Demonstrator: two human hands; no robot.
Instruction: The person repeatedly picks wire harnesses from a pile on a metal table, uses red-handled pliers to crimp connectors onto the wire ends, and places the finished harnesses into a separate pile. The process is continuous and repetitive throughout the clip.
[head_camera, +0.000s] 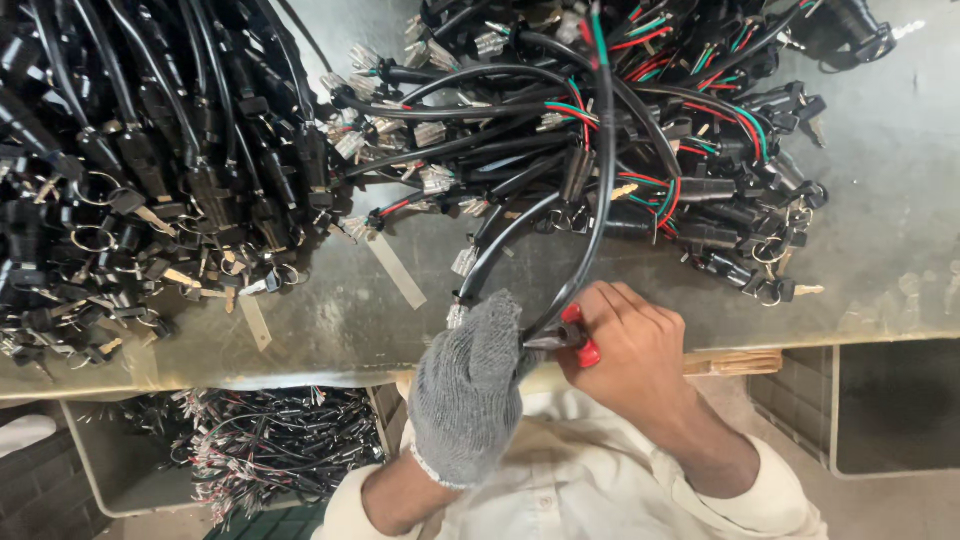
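Note:
My left hand (468, 385), in a grey knit glove, pinches the near end of a black sheathed cable (600, 170) at the bench's front edge. My bare right hand (630, 345) grips red-handled pliers (578, 338) whose jaws meet the cable right beside the gloved fingers. The cable arcs away from me into a tangled pile of black wire harnesses (640, 130) with red and green leads, white connectors and key switches.
A second heap of black harnesses with keys and rings (140, 170) fills the left of the grey metal bench (880, 200). Below the bench edge at left, a bin (250, 450) holds more wires. A grey crate (890, 410) stands at lower right.

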